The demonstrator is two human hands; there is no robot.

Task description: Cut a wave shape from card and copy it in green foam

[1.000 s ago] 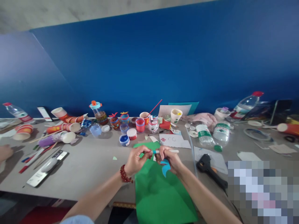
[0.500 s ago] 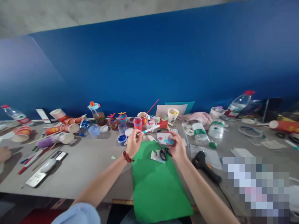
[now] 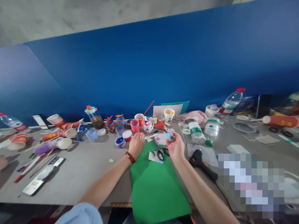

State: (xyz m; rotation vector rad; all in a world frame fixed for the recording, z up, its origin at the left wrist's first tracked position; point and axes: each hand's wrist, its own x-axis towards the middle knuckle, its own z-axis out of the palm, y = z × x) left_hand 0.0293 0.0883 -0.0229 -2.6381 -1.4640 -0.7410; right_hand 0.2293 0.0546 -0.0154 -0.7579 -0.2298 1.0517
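Observation:
My left hand [image 3: 136, 145], with a dark red bead bracelet at the wrist, is closed over the near end of a white marker [image 3: 151, 136] low above the table. Between the fingers of my right hand [image 3: 175, 145] is a small light-blue piece [image 3: 167, 135], thin and curved; its exact kind is hard to make out. Black-handled scissors [image 3: 160, 154] lie between my hands on a white paper scrap [image 3: 154, 158]. Beneath them spreads a large green sheet [image 3: 158, 189] that hangs over the table's front edge.
A black glue gun [image 3: 202, 165] lies right of my right forearm. An open blue paint jar [image 3: 120, 142] and a red paint jar [image 3: 135, 126] stand beyond my left hand. Clear plastic bottles [image 3: 196, 131] stand at right. A phone [image 3: 43, 175] lies left. Another person's hand [image 3: 3, 162] shows at far left.
My left hand has lowered and turned palm-down with the marker, which now lies closer to the table. The light-blue piece in my right hand has tilted up. The view has shifted slightly.

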